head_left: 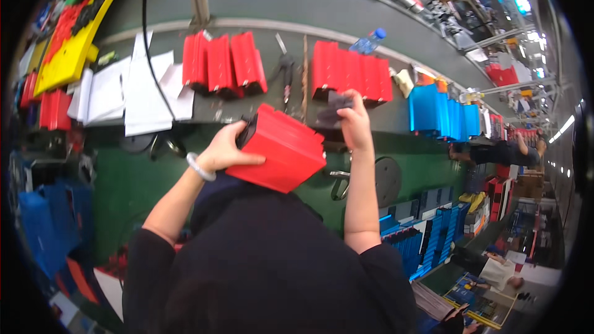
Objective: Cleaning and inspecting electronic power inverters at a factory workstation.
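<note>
A red box-shaped metal casing (281,148) with a dark end is tilted in front of my body. My left hand (226,151) grips it at the dark end, thumb across the near face. To the right, raised near the bench edge, my right hand (355,120) pinches a dark grey, crumpled piece that looks like a cloth (334,106). The cloth is apart from the casing I hold. Just behind it stands a row of red casings (352,71) on the bench. Another group of red casings (221,65) stands farther left.
White papers (145,86) lie on the bench's left, under a hanging black cable (147,37). A dark tool (286,77) lies between the red groups. A water bottle (369,42) and blue casings (439,111) stand rightward. A round stool seat (387,179) is below the bench.
</note>
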A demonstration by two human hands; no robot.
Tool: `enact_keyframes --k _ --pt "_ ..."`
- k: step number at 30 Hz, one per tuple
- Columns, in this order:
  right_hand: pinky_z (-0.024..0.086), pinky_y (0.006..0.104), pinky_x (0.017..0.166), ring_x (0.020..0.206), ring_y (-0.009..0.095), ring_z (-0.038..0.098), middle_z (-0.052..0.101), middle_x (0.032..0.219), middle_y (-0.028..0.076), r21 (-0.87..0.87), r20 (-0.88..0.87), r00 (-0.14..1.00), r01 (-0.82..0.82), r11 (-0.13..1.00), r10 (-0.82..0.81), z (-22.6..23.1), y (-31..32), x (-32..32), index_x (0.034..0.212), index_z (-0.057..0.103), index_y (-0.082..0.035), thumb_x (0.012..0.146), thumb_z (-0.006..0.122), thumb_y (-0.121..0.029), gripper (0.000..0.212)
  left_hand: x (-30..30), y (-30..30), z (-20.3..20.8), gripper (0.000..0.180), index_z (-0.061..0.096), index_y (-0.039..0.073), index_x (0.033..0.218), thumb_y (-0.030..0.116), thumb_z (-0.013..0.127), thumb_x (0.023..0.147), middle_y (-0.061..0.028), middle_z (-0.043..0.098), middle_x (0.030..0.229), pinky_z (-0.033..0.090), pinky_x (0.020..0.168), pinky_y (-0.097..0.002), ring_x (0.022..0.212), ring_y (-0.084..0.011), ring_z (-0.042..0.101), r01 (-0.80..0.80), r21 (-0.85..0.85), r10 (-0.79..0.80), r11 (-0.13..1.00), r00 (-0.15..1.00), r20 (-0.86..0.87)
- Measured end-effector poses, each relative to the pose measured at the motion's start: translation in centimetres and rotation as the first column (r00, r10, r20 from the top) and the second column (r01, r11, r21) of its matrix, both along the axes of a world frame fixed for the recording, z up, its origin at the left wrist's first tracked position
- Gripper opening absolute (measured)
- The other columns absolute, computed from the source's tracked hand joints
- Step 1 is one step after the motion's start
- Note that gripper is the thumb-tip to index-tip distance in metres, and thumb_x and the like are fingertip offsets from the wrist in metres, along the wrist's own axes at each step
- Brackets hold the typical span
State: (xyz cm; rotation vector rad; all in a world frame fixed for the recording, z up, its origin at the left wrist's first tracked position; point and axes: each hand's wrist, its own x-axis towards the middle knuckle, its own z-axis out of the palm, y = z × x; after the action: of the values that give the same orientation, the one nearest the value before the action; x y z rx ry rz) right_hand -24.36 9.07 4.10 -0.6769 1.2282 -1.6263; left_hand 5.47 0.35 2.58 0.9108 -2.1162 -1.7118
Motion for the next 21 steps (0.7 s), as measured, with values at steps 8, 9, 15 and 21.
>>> enact_keyframes --k 8,9,15,21 --pt "0.048 0.0251 0.066 0.076 0.012 0.06 0.06 0.082 0.005 0.165 -0.578 0.762 -0.242 0.956 0.292 2.2 0.8 7.8 0.09 0.062 0.0 0.077 0.066 0.001 0.014 1.4 2.9 0.8 0.063 0.054 -0.004 0.113 0.018 0.084 0.062 -0.0085 0.063 0.105 0.046 0.09 -0.0292 0.096 -0.0133 0.058 -0.007 0.352 0.052 0.936 0.991 -0.119" --pt "0.048 0.0258 0.064 0.073 0.014 0.061 0.06 0.08 0.006 0.21 -0.741 0.583 -0.271 0.939 0.334 2.5 1.1 8.1 0.087 0.064 -0.001 0.075 0.067 -0.001 0.013 1.7 3.1 0.7 0.064 0.053 -0.004 0.114 0.018 0.084 0.062 -0.0092 0.063 0.106 0.046 0.09 -0.0294 0.097 -0.0142 0.059 0.001 0.337 0.029 0.942 0.996 -0.085" --pt "0.047 0.0353 0.068 0.076 0.028 0.058 0.054 0.081 0.01 0.158 -0.939 0.224 -0.389 0.908 0.259 2.0 0.7 9.5 0.095 0.065 -0.002 0.073 0.066 -0.004 0.022 2.3 3.8 -0.4 0.066 0.054 -0.005 0.113 0.023 0.084 0.062 -0.0102 0.063 0.105 0.046 0.089 -0.03 0.095 -0.0154 0.06 -0.028 0.324 0.048 0.946 0.997 -0.055" --pt "0.049 0.036 0.069 0.076 0.03 0.059 0.055 0.081 0.011 0.105 -0.927 0.285 -0.423 0.9 0.243 3.1 -2.9 11.5 0.091 0.064 -0.003 0.074 0.064 -0.003 0.018 2.0 3.1 0.7 0.064 0.057 -0.005 0.098 0.038 0.083 0.058 -0.0151 0.064 0.093 0.047 0.081 -0.033 0.087 -0.0209 0.061 0.036 0.066 -0.045 0.997 0.991 0.13"
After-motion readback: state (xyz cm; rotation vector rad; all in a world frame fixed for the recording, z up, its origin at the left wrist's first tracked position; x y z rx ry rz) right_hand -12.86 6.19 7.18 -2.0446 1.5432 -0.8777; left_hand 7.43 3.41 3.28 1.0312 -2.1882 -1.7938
